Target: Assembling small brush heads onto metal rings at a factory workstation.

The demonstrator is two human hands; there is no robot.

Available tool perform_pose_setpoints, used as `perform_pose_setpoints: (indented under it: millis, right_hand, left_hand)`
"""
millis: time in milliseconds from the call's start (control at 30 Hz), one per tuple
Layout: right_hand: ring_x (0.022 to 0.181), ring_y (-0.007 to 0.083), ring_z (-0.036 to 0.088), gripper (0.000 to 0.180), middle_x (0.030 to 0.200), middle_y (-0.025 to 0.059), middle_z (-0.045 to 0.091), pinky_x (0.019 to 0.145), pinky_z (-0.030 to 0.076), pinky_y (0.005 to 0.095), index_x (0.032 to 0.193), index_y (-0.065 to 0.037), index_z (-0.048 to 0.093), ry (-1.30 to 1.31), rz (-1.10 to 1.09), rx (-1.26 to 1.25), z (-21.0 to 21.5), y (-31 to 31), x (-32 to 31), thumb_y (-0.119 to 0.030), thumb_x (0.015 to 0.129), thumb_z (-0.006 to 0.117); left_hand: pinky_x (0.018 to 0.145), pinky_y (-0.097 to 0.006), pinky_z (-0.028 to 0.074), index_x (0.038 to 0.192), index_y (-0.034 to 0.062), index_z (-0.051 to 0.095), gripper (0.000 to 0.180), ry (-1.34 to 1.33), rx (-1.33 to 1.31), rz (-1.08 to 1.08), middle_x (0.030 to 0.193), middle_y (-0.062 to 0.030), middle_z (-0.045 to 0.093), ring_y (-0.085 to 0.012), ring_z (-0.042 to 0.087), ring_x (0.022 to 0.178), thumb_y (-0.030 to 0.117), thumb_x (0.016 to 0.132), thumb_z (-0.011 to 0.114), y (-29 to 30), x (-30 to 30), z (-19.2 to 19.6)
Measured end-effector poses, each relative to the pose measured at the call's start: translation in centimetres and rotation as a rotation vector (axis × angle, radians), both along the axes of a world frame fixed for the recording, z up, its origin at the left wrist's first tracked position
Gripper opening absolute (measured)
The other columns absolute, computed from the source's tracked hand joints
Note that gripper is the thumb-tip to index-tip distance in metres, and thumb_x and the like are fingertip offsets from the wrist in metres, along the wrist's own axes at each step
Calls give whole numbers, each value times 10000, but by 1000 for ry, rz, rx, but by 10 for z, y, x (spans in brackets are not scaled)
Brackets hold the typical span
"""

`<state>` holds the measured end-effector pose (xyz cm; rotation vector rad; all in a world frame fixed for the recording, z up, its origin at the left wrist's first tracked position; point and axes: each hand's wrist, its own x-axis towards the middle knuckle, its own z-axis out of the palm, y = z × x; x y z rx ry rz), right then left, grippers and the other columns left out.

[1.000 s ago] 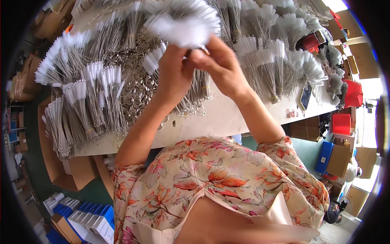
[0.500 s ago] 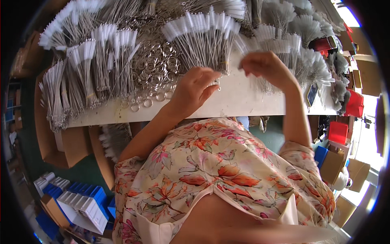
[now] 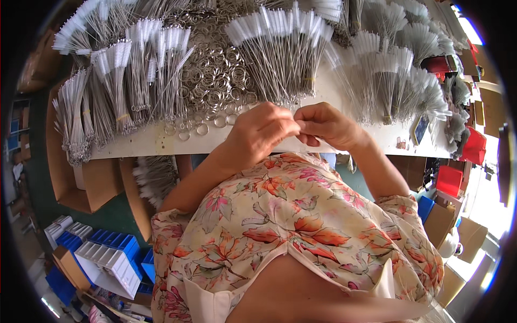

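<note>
My left hand [image 3: 263, 132] and my right hand [image 3: 328, 127] meet fingertip to fingertip near the table's front edge. The fingers of both are pinched, and whatever lies between them is too small and covered to make out. Just beyond the hands lies a fanned row of thin wire brushes [image 3: 280, 51] with white bristle heads pointing away from me. Left of that row spreads a heap of shiny metal split rings [image 3: 212, 75]; a few loose ones [image 3: 202, 129] lie close to my left wrist.
More bundles of brushes stand on the left [image 3: 110, 86] and the right [image 3: 388, 81] of the white table [image 3: 350, 116]. Cardboard boxes [image 3: 86, 185] and blue and white bins [image 3: 110, 264] are at the lower left. Red containers [image 3: 449, 180] sit at the right.
My right hand has come left and nearer from above the right of the brush row. My left hand has closed its fingers and shifted slightly right and down, meeting it.
</note>
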<state>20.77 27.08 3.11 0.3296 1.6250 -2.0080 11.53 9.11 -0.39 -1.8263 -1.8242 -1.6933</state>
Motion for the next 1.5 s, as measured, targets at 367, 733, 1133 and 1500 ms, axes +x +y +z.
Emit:
perform_pose_setpoints:
  millis: [367, 733, 1133, 1500]
  right_hand:
    - [602, 254, 580, 120, 732, 94, 633, 545, 445, 323, 838, -43, 644, 549, 245, 1424, -28, 17, 9, -119, 813, 554]
    - [594, 81, 515, 197, 697, 29, 618, 521, 419, 241, 871, 18, 634, 563, -347, 345, 26, -28, -73, -173, 825, 628]
    - [657, 139, 616, 159, 836, -28, 609, 527, 490, 259, 754, -81, 647, 1539, -232, 1163, 28, -54, -54, -82, 596, 647]
    - [553, 34, 454, 214, 647, -19, 549, 494, 365, 189, 876, -13, 655, 480, -338, -54, 48, -57, -59, -222, 849, 620]
  left_hand:
    - [598, -328, 431, 774, 26, 596, 153, 201, -523, 682, 712, -90, 594, -231, 561, 637, 174, 801, 623, -10, -116, -28]
    - [609, -178, 408, 879, 20, 545, 141, -613, -237, 351, 803, -26, 573, -65, 495, 648, 142, 921, 490, -9, -60, 40]
    - [722, -226, 516, 1020, -24, 610, 215, -978, 28, -67, 975, -110, 631, -132, 615, 845, -20, 805, 605, -38, -44, 55]
    - [669, -239, 532, 1036, -49, 606, 313, -45, 143, 400, 956, -134, 633, -163, 642, 776, -92, 727, 627, -36, -39, 61]
